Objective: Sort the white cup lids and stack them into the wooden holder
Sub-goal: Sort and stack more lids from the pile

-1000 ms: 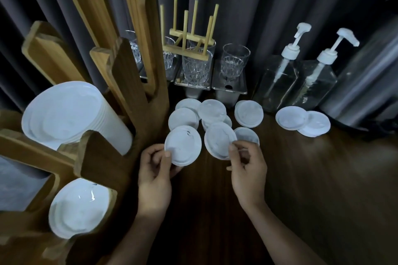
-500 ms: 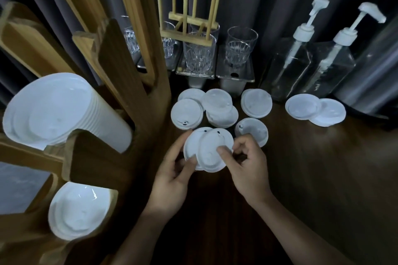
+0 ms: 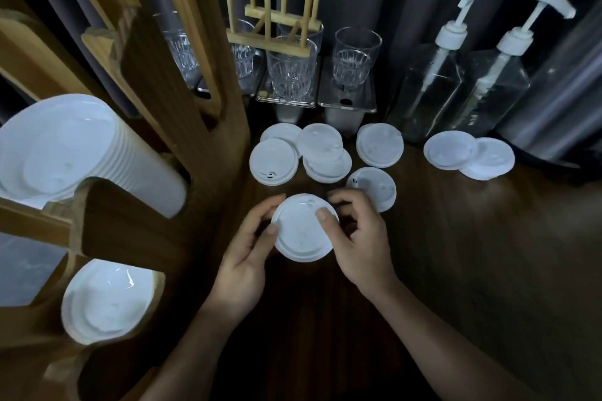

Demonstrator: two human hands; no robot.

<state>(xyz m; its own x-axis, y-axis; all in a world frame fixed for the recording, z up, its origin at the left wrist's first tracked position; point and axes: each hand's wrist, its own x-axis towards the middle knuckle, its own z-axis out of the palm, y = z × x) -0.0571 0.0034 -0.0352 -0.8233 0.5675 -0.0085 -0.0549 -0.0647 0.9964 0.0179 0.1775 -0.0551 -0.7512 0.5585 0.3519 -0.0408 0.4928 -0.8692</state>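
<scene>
Both hands hold a small stack of white cup lids (image 3: pixel 303 231) just above the dark wooden table. My left hand (image 3: pixel 244 257) grips its left rim, thumb on top. My right hand (image 3: pixel 361 244) grips the right rim, thumb pressed on the upper face. Several loose white lids (image 3: pixel 273 161) lie on the table just beyond, one (image 3: pixel 374 185) right behind my right hand, and two more (image 3: pixel 451 150) at the right. The wooden holder (image 3: pixel 156 127) stands at the left, with a long lid stack (image 3: pixel 65 146) in its upper slot and lids (image 3: pixel 107 299) in the lower slot.
Clear glasses (image 3: pixel 291 70) on metal stands and a small wooden peg rack (image 3: pixel 277 16) line the back. Two clear pump bottles (image 3: pixel 433 81) stand at the back right beside a shiny metal cylinder (image 3: pixel 560 101). Dark curtain hangs behind.
The two lids, held one in each hand a second ago, have been brought together and now sit aligned as one stack between both hands. The camera has moved closer.
</scene>
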